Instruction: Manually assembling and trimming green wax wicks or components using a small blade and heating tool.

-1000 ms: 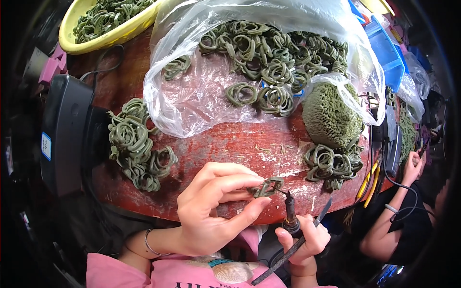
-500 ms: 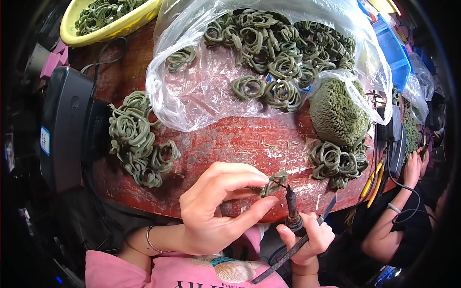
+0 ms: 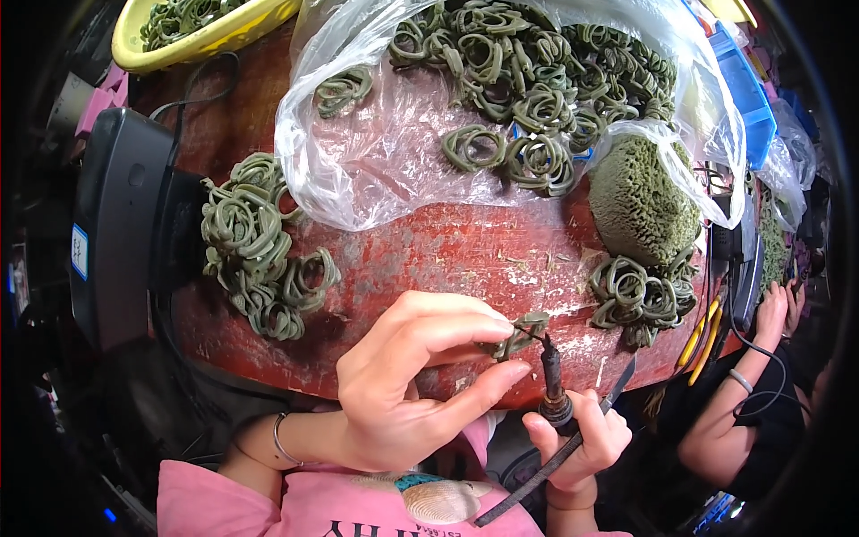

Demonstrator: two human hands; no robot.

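My left hand [image 3: 407, 376] pinches a small green wax ring piece [image 3: 523, 338] between thumb and fingers, above the table's near edge. To its right, my right hand [image 3: 591, 447] grips a soldering iron [image 3: 552, 380] with a dark handle. The iron's thin bent tip reaches to the green piece and seems to touch it. A slim dark knife [image 3: 548, 476] is also held in my right hand, slanting across below the iron, its pointed blade up to the right. My left fingertips partly hide the ring piece.
Piles of green rings lie at left [image 3: 246, 242] and right [image 3: 635, 295] on the red table [image 3: 420, 255]. Behind are a plastic bag [image 3: 358, 210] of rings, a porous green block [image 3: 644, 201] and a yellow basin [image 3: 206, 45]. Yellow-handled pliers [image 3: 705, 336] and a co-worker's arm [image 3: 738, 385] are at right.
The whole view has shifted slightly, with the table things sitting a little higher. Both hands keep their grips, and the iron's tip stays at the green ring piece.
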